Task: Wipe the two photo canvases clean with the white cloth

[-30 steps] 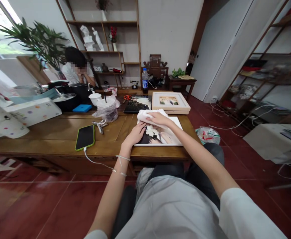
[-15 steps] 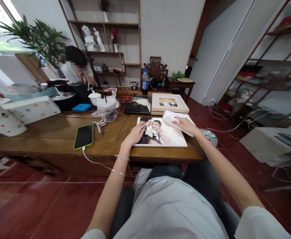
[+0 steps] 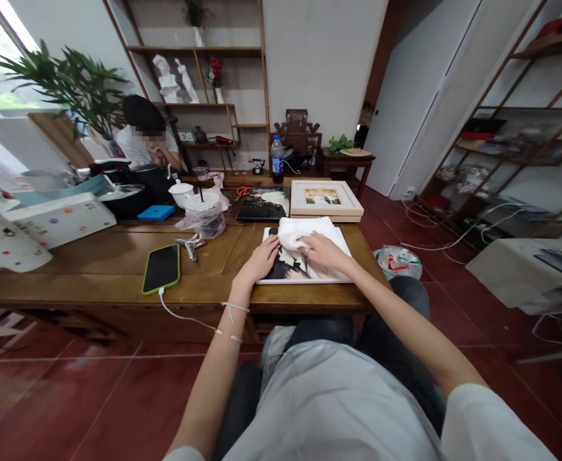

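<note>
A large photo print [image 3: 288, 270] lies flat on the wooden table [image 3: 107, 256] in front of me. My left hand [image 3: 261, 259] rests on the print's left edge, fingers laid flat on it. My right hand [image 3: 323, 250] presses a white cloth [image 3: 302, 232] onto the middle of the print, fingers curled over the cloth. The cloth covers the print's upper part.
Behind the print stand a cream picture frame [image 3: 325, 199] and a dark photo [image 3: 263, 205]. A green-cased phone [image 3: 162, 267] on a cable, metal clips [image 3: 190, 244], a bagged drink cup [image 3: 204, 214] and white boxes [image 3: 54, 221] lie left. Another person [image 3: 142, 137] sits behind the table.
My right hand has swept the cloth from the print's left to its far right corner and back to the middle. My left hand stays on the left edge.
</note>
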Motion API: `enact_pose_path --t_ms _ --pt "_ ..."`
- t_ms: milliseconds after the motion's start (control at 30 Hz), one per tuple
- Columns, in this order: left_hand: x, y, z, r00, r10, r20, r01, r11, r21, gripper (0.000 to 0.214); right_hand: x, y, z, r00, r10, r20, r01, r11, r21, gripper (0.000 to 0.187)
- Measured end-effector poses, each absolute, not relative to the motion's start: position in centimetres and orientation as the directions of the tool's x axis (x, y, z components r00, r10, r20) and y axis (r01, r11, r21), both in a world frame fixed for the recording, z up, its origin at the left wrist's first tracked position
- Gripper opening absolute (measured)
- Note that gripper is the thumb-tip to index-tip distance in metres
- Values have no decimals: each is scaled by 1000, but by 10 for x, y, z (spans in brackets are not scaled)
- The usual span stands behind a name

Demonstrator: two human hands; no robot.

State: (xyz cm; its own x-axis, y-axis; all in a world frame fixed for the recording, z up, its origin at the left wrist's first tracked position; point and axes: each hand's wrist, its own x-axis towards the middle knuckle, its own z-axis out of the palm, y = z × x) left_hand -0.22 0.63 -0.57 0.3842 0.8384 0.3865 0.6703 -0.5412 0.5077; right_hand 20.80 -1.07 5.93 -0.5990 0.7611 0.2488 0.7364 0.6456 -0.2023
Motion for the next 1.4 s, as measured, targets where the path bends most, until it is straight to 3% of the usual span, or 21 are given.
enact_pose_path --t_ms 333,533,900,1133,1400 --pt "-1 3 -3 369 850 377 675 -524 520 42 281 0 59 -416 874 252 870 463 -169 32" --pt "0 2 -2 369 858 357 688 -510 516 43 271 -11 56 -376 888 263 905 413 -101 33" --pt "-2 5 -4 411 816 406 638 -575 512 41 188 -49 55 -619 745 248 759 648 -52 34" --pt "-2 5 -4 391 838 382 672 -543 503 42 210 -50 51 -584 747 319 756 643 -123 34" --pt "-1 4 -4 371 850 375 683 -523 510 44 271 -48 48 -398 871 288 899 432 -65 36"
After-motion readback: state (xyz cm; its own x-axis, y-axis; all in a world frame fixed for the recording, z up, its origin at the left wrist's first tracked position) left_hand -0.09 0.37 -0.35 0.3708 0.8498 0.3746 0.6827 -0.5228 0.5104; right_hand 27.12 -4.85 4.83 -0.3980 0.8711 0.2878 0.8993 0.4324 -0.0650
